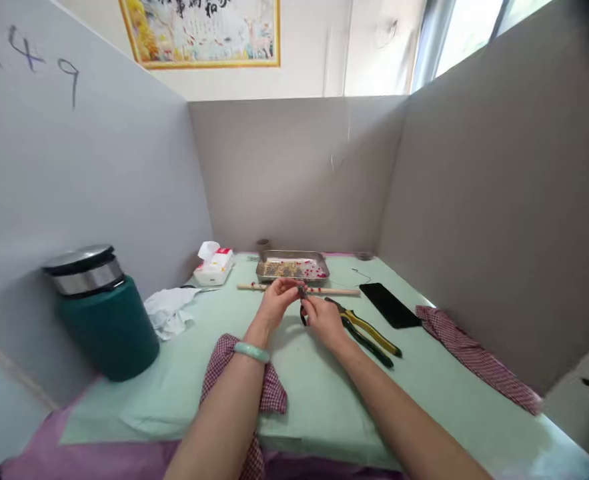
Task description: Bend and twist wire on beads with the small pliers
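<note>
At the far left of the pale green tabletop [319,393] stands a dark green cylindrical container with a steel lid [101,313], with a crumpled white cloth [169,310] just right of it and a white and red tissue pack [215,265] farther back. Nearer, a red checked cloth [269,393] lies under the left forearm, whose wrist wears a pale green bangle [251,351]. The left hand [277,303] and the right hand [324,321] meet at the middle of the tabletop, fingertips pinched together on a small dark piece [302,293] held between them, too small to identify; both hands touch it equally. Just beyond them a thin wooden stick [341,291] lies with its long axis running left to right, and behind it sits a shallow metal tray of small gold and red beads [292,268]. Just right of the right hand lie yellow and green handled pliers [369,331], handles pointing near and right, then a flat black phone [389,305] and a second red checked cloth strip [477,358].
</note>
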The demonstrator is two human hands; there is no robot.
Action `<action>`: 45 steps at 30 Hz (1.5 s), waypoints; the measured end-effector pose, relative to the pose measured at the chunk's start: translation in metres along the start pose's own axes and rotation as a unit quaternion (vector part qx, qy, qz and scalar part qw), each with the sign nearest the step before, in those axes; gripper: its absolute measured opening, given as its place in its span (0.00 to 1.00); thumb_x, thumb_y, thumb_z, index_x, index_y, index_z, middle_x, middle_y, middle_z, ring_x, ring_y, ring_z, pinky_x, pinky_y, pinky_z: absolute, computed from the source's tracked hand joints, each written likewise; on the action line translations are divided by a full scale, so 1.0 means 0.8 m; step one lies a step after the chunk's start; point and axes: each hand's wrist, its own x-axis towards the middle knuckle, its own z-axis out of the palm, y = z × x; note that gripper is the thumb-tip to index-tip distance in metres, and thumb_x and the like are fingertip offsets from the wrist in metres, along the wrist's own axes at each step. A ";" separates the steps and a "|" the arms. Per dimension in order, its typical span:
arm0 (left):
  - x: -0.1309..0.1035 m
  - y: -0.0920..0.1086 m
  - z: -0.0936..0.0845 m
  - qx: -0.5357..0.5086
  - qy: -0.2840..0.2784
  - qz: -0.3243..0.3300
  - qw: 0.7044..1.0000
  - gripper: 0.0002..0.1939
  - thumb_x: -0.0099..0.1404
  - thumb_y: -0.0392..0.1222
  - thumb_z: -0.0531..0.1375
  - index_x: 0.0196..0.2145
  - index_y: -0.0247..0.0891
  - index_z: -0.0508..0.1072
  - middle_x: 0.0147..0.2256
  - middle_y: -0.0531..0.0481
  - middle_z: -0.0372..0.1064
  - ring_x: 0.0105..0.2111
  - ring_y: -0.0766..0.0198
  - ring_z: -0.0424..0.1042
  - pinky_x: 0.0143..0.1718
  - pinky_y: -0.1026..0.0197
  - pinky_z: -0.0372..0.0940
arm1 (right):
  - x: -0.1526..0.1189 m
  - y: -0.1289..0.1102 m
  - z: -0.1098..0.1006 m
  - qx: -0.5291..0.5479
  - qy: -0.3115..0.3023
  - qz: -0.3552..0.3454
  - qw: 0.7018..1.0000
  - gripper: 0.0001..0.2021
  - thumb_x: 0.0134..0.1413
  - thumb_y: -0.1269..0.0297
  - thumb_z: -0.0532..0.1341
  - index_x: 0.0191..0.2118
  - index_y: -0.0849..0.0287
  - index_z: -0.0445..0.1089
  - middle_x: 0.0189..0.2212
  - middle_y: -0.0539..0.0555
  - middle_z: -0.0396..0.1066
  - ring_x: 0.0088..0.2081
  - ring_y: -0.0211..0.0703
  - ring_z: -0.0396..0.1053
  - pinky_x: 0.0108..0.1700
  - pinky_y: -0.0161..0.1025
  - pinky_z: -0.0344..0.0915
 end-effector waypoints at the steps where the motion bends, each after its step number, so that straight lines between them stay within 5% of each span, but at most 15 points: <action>1: 0.000 0.000 -0.001 0.001 -0.006 0.003 1.000 0.16 0.49 0.35 0.66 0.35 0.33 0.67 0.36 0.45 0.73 0.36 0.62 0.72 0.44 0.54 0.62 | 0.000 0.002 0.000 0.003 0.002 -0.001 1.000 0.14 0.59 0.65 0.49 0.26 0.60 0.67 0.24 0.52 0.70 0.25 0.38 0.65 0.31 0.31 0.55; 10: -0.004 -0.002 -0.006 0.118 -0.102 -0.006 0.988 0.25 0.52 0.38 0.65 0.48 0.37 0.66 0.49 0.40 0.66 0.49 0.55 0.64 0.49 0.53 0.59 | -0.004 0.006 -0.012 0.122 0.034 -0.029 0.992 0.14 0.59 0.64 0.49 0.29 0.59 0.68 0.22 0.50 0.68 0.25 0.38 0.64 0.31 0.32 0.57; 17: -0.006 -0.008 0.000 0.294 -0.156 -0.037 0.942 0.15 0.59 0.48 0.59 0.39 0.33 0.68 0.32 0.49 0.67 0.32 0.65 0.66 0.35 0.62 0.61 | -0.007 0.005 -0.017 0.185 0.011 -0.043 0.982 0.13 0.59 0.65 0.48 0.29 0.59 0.67 0.19 0.48 0.63 0.23 0.37 0.61 0.29 0.32 0.56; 24: -0.008 -0.001 0.007 0.341 -0.150 -0.029 0.928 0.13 0.58 0.49 0.58 0.31 0.35 0.65 0.23 0.55 0.64 0.24 0.69 0.62 0.27 0.65 0.57 | -0.006 0.014 -0.025 0.177 -0.019 -0.047 0.983 0.14 0.58 0.65 0.49 0.25 0.59 0.65 0.22 0.49 0.67 0.26 0.36 0.62 0.32 0.31 0.56; 28: -0.010 0.003 0.007 0.342 -0.142 -0.045 0.928 0.15 0.57 0.50 0.59 0.34 0.34 0.69 0.23 0.53 0.66 0.25 0.67 0.65 0.28 0.64 0.59 | -0.005 0.015 -0.022 0.180 -0.024 -0.029 0.983 0.15 0.58 0.64 0.49 0.22 0.59 0.63 0.20 0.48 0.65 0.23 0.35 0.60 0.29 0.30 0.54; 34: -0.003 -0.002 -0.002 0.252 -0.060 -0.008 0.966 0.19 0.54 0.46 0.63 0.42 0.35 0.72 0.40 0.45 0.71 0.40 0.60 0.68 0.44 0.59 0.62 | -0.004 0.012 -0.013 0.117 0.026 0.007 0.993 0.18 0.58 0.58 0.50 0.20 0.59 0.62 0.16 0.48 0.63 0.21 0.36 0.60 0.28 0.32 0.53; 41: -0.002 -0.002 -0.004 0.156 -0.072 -0.021 0.985 0.19 0.53 0.44 0.64 0.42 0.33 0.74 0.40 0.43 0.73 0.42 0.57 0.70 0.48 0.54 0.61 | -0.002 0.001 -0.008 0.074 0.037 -0.006 0.997 0.18 0.57 0.57 0.50 0.21 0.59 0.65 0.18 0.50 0.66 0.21 0.36 0.60 0.28 0.33 0.54; 45: -0.002 0.000 -0.004 0.143 -0.046 -0.020 0.988 0.19 0.52 0.43 0.65 0.42 0.34 0.74 0.40 0.43 0.74 0.42 0.57 0.70 0.49 0.54 0.60 | 0.004 0.001 -0.021 0.090 -0.013 0.031 0.995 0.19 0.55 0.56 0.52 0.19 0.59 0.64 0.16 0.49 0.64 0.20 0.36 0.59 0.25 0.32 0.53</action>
